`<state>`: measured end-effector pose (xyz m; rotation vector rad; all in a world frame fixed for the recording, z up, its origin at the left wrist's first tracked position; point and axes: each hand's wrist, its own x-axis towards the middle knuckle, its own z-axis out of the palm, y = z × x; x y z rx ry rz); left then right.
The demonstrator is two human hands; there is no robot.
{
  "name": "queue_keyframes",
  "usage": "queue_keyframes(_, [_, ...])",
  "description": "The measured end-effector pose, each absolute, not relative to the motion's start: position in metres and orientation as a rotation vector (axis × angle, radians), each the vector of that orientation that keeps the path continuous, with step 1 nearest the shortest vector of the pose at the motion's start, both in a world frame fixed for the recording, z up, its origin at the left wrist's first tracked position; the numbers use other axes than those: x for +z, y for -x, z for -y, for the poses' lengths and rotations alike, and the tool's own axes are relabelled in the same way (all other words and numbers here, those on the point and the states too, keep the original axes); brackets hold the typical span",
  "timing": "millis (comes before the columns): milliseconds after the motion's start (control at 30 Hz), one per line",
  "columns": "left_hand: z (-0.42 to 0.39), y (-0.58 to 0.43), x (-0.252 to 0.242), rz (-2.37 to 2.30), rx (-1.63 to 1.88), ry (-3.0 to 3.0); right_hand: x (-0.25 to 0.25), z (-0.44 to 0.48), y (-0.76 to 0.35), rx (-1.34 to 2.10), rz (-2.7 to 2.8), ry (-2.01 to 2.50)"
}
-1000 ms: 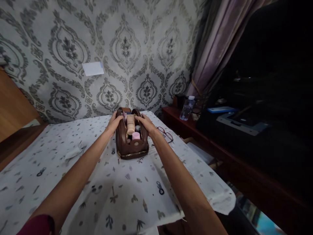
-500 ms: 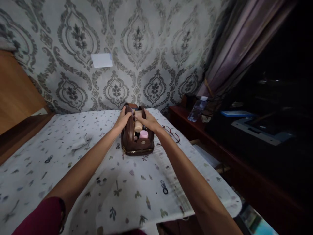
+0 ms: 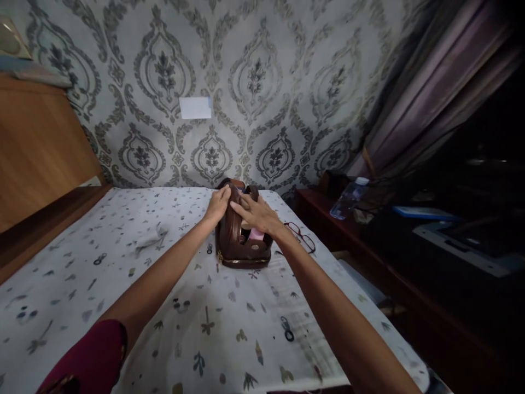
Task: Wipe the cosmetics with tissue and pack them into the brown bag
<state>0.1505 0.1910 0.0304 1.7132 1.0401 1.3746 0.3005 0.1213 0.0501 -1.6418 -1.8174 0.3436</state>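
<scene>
A brown leather toiletry bag (image 3: 237, 247) stands on the patterned tablecloth (image 3: 123, 284), its top partly open with a pink-capped item (image 3: 256, 234) showing inside. My left hand (image 3: 219, 204) presses against the bag's left upper side. My right hand (image 3: 256, 212) lies across the opening with fingers stretched toward the left side, covering most of the contents. Both hands touch the bag near its far end.
Red-framed glasses (image 3: 301, 235) lie right of the bag. A crumpled white tissue (image 3: 150, 238) lies to the left. A water bottle (image 3: 348, 198) stands on a dark wooden sideboard (image 3: 394, 262) at right. Patterned wall behind, wooden headboard (image 3: 36, 148) left.
The bag's two sides have come closer together and the tubes inside are now mostly hidden. My right hand moved over the opening. The view shifted so the bag sits further right.
</scene>
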Motion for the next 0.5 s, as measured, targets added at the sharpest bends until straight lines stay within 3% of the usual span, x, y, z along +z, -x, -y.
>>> queue_keyframes(267, [-0.213,-0.146,0.032,-1.126,1.408,-1.675,0.071,-0.1,-0.286,0.347,1.881,1.885])
queue_keyframes(500, [-0.264,-0.159,0.043,-1.268,1.233,-1.555,0.078,-0.093,-0.283,0.373,1.869,1.946])
